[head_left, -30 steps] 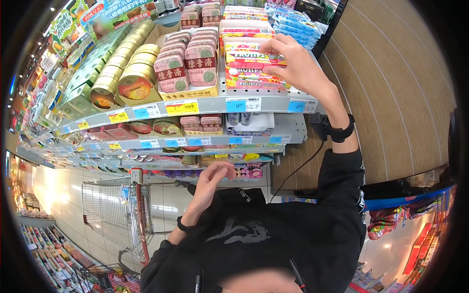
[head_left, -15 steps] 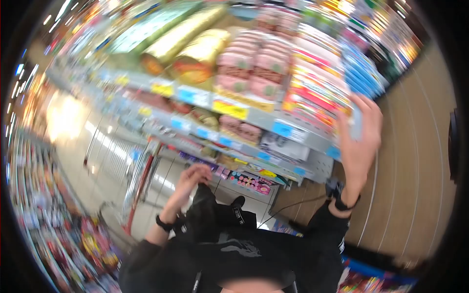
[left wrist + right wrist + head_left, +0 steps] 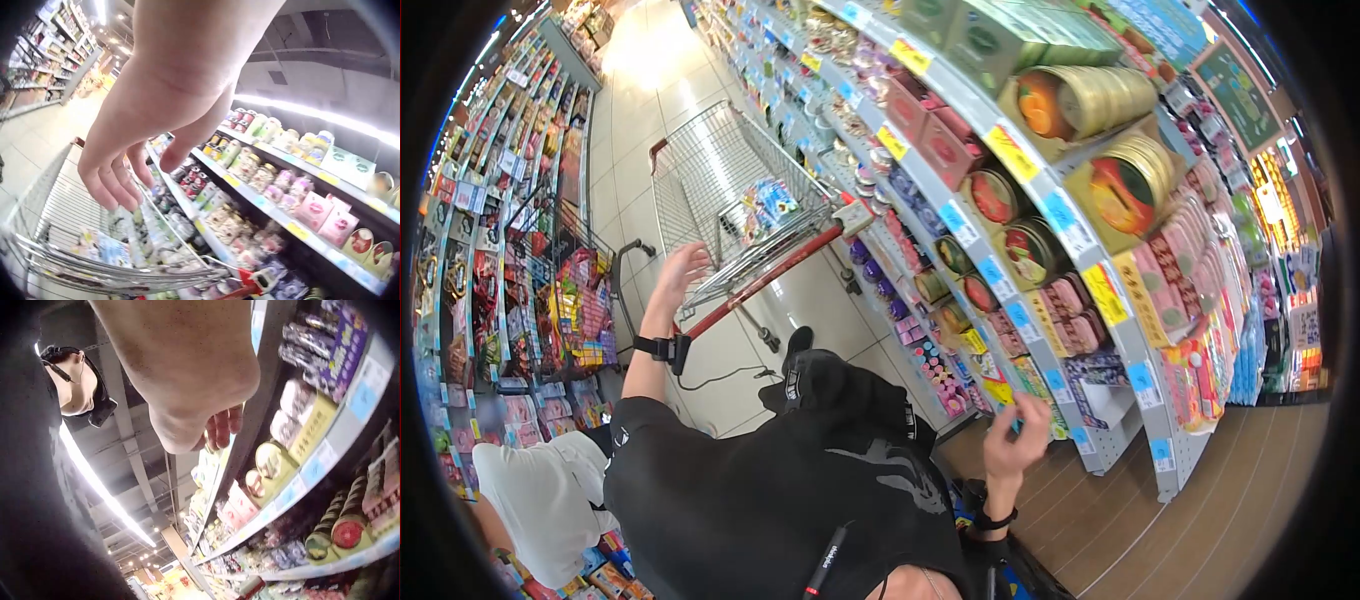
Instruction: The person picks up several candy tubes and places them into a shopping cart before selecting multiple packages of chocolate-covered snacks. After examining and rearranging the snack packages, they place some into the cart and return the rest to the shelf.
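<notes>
My left hand [image 3: 675, 280] reaches out over the near left corner of a wire shopping cart [image 3: 700, 150], fingers relaxed and nothing in them. In the left wrist view the hand [image 3: 150, 106] hangs above the basket, where blue and white packages [image 3: 109, 247] lie. The cart's red handle [image 3: 775, 270] is to the right of that hand; whether they touch, I cannot tell. My right hand [image 3: 1015, 445] is raised beside the shelf end, empty, with loosely bent fingers. Its fingers are partly hidden behind the palm [image 3: 187, 394] in the right wrist view.
Shelves of tins [image 3: 1090, 100] and boxes run along the right, with colourful candy packs [image 3: 1200, 375] at their near end. On the left are another basket cart [image 3: 580, 300], stocked shelves [image 3: 485, 290] and a person in white [image 3: 545, 495]. Tiled floor [image 3: 635, 125] lies beyond the cart.
The head view has swung left toward the cart. My right hand has come away from the colourful candy packs, holding nothing, and my left hand has stretched outward to the cart.
</notes>
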The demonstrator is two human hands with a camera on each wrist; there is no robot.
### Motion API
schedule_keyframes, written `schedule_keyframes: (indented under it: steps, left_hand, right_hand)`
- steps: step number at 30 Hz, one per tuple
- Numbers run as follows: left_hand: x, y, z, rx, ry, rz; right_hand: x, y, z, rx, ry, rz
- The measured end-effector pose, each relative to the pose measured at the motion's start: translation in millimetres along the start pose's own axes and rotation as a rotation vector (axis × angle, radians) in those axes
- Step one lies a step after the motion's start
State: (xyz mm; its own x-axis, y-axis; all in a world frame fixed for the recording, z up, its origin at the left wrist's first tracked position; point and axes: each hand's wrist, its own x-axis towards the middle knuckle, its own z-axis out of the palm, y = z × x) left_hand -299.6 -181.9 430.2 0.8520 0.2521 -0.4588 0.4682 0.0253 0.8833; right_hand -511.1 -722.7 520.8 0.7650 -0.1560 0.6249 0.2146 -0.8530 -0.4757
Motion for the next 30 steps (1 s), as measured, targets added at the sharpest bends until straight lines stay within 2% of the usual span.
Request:
schedule_keyframes:
  steps: [1, 3, 4, 6, 7, 9, 10, 12, 13, 15, 17, 18, 20, 24, 25, 30]
  left_hand:
    - [7, -6, -29, 0.003, 0.006, -0.016]
    - [20, -24, -79, 0.219, 0.016, -0.083]
    - [25, -31, -92, 0.223, 0.014, -0.096]
    - [28, -50, -120, 0.496, 0.043, -0.216]
    - [25, -59, -125, 0.528, -0.024, -0.225]
    - [32, -87, -129, 0.645, -0.201, -0.237]
    - [43, -111, -131, 0.726, -0.313, -0.239]
    - [50, -153, -126, 0.899, -0.321, 0.119]
    - [42, -148, -116, 0.996, -0.364, 0.08]
    - [25, -130, -95, 1.088, -0.424, 0.023]
    - [17, -119, -87, 1.473, -0.601, 0.017]
    - [17, -120, -89, 1.472, -0.614, 0.011]
    - [19, -123, -93, 1.421, -0.547, 0.035]
    - [12, -134, -92, 1.461, -0.551, 0.11]
    - [10, -136, -91, 1.449, -0.522, 0.148]
    - [2, -144, -93, 1.511, -0.507, 0.19]
  right_hand:
    - [-3, -11, 21, 0.002, -0.017, 0.006]
    - [-2, -35, 66, 0.246, -0.214, 0.251]
    - [-3, -43, 91, 0.243, -0.224, 0.26]
    - [-12, -56, 143, 0.41, -0.512, 0.502]
    - [-17, -60, 171, 0.405, -0.525, 0.518]
    - [-29, -66, 229, 0.632, -0.797, 0.678]
    - [-35, -70, 256, 0.624, -0.806, 0.698]
    - [-48, -83, 305, 0.692, -0.987, 0.719]
    - [-53, -90, 330, 0.687, -0.992, 0.741]
    - [-57, -106, 369, 0.886, -1.078, 0.937]
    - [-49, -133, 396, 0.906, -1.085, 1.044]
    - [-45, -146, 408, 0.933, -1.08, 1.13]
    - [-46, -168, 428, 0.931, -1.064, 1.168]
    - [-69, -204, 456, 0.968, -0.979, 1.315]
    - [-82, -210, 465, 0.954, -0.858, 1.316]
    - [-96, -213, 469, 0.888, -0.744, 1.283]
